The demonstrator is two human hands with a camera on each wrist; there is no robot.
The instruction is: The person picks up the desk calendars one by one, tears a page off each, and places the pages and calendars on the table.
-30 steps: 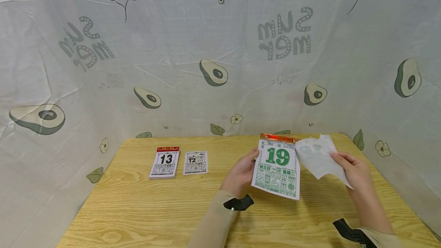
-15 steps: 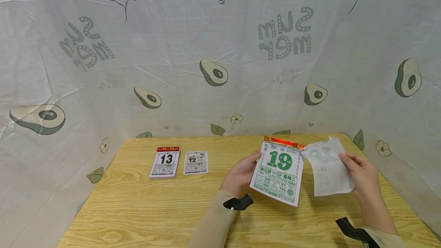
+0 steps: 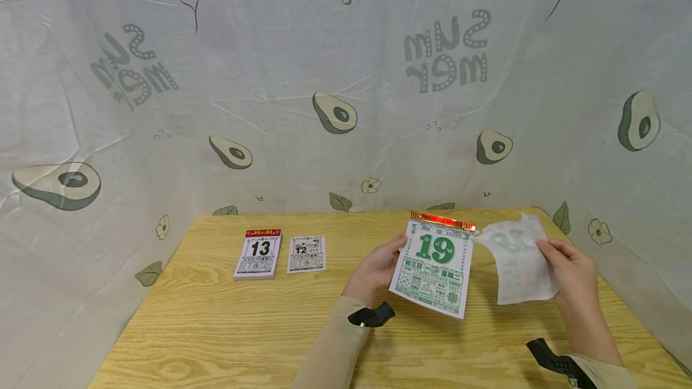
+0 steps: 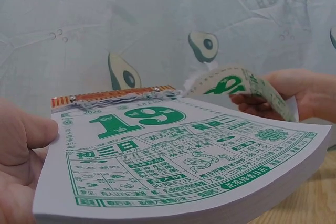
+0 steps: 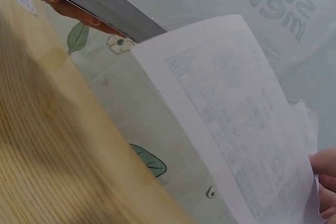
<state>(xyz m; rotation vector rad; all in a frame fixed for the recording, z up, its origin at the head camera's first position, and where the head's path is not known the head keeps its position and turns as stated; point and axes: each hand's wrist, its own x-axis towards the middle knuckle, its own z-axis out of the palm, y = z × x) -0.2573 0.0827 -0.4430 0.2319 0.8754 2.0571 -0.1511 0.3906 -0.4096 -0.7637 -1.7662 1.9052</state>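
Note:
My left hand grips a thick tear-off calendar by its left edge, holding it tilted above the table. Its top page reads a green 19, and an orange-red binding strip runs along the top. My right hand pinches a thin calendar sheet by its right side, the blank back facing up. The sheet's ragged torn end lies right at the calendar's upper right corner. In the left wrist view, the curled sheet shows green print, and ragged paper lines the binding.
On the wooden table, to the left, lie a smaller calendar pad with a red header and 13, and a loose sheet marked 12. A printed curtain hangs behind and at both sides.
My right hand has drawn the sheet rightward, and its lower part has swung down and straightened. The calendar tilted slightly and shifted right, then back a little left.

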